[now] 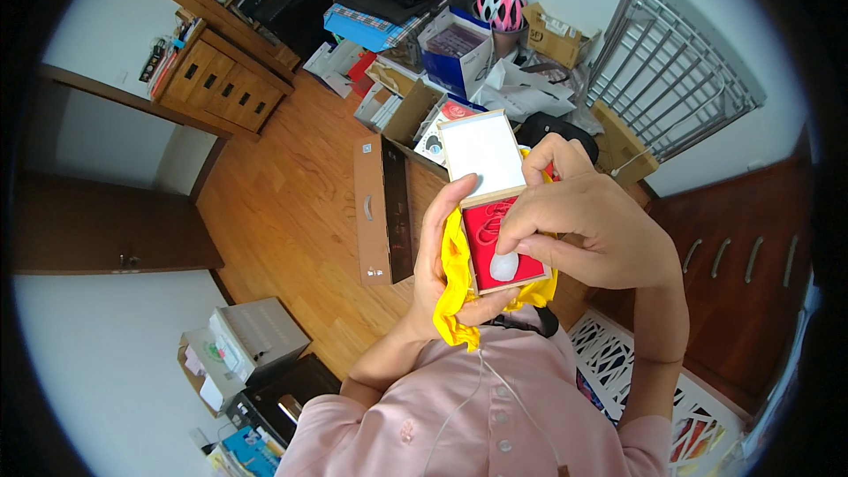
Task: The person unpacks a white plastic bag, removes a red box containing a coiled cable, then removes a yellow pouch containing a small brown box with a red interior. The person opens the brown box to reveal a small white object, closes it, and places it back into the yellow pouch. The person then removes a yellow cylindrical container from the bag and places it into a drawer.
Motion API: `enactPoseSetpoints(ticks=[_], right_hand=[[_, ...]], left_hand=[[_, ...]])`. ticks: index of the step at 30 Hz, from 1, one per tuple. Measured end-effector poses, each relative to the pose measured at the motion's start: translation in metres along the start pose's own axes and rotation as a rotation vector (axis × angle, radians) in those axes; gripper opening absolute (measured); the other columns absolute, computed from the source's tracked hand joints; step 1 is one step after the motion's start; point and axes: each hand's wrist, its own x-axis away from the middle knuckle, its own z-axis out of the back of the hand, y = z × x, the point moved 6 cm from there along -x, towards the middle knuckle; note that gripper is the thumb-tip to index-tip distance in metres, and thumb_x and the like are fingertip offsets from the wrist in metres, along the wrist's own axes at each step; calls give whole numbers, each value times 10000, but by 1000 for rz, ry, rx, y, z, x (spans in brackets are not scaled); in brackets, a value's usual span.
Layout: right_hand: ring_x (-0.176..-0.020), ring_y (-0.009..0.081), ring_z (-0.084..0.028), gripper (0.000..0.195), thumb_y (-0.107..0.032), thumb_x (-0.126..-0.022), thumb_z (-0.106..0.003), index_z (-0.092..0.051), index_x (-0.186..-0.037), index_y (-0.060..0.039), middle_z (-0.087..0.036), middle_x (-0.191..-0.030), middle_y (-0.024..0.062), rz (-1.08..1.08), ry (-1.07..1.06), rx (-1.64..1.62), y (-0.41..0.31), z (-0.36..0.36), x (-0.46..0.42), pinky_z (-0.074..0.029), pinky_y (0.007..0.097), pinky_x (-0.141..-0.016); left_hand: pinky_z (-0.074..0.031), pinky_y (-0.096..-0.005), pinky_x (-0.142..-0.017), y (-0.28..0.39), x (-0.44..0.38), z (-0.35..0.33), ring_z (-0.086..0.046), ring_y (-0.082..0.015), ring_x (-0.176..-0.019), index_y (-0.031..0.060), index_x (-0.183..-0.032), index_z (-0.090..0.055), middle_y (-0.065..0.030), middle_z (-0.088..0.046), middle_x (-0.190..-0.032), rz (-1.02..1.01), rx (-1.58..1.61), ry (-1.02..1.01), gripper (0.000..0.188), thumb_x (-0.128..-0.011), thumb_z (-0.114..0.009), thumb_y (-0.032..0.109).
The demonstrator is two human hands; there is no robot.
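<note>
My left hand [434,265] holds a small hinged wooden box [474,255] from its left side and below, with yellow cloth [456,278] bunched around it. The lid [480,152] stands open on the far side and shows a white inner face. Red lining [482,252] fills the box. On it lie a thin red cord [490,222] and a whitish oval pendant [504,267]. My right hand [583,218] reaches over the box from the right, thumb and index fingertips close together just above the pendant. Whether they pinch the cord is hidden.
Beyond my hands a long brown carton [374,212] stands on the wooden floor, near an open cardboard box [414,112] and piled bags. A metal rack [676,66] leans at the right wall, above dark red cabinets [735,278]. A grey box [265,334] is at lower left.
</note>
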Motion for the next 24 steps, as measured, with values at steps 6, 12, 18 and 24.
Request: enactPoseSetpoints(ticks=[6,12,18,24], right_hand=[[-972,237,-464,40,-114,-824,-693,-722,-851,-124,-665,-952,-31,107,-2,60,-2,-4,-2,-356,372,-922],[-1009,225,-503,184,-42,-827,-671,-683,-1008,-74,-650,-1107,46,89,199,-36,0,9,3,-414,335,-878],[-1040,80,-525,377,-84,-956,-576,-536,-1314,29,-593,-1236,89,-250,474,-434,33,25,11,-420,236,-909],[-1007,87,-595,437,-166,-1000,-572,-509,-1375,51,-667,-1138,82,-391,396,-679,39,5,3,-459,241,-904]], left_hand=[[-400,-361,-1107,-4,-1,4,-523,-212,-1273,52,-1541,-214,-140,-509,-1379,-14,-26,-36,1087,-667,-859,3],[-410,-360,-1101,-5,3,4,-517,-212,-1288,54,-1528,-250,-120,-514,-1354,-36,33,-17,1060,-666,-866,13],[-418,-381,-1098,-1,5,4,-524,-247,-1294,79,-1520,-274,-133,-442,-1421,-76,22,-53,1028,-676,-859,17],[-416,-407,-1106,-1,6,-4,-504,-275,-1323,97,-1529,-226,-148,-400,-1461,-71,67,-139,1063,-674,-849,-9]])
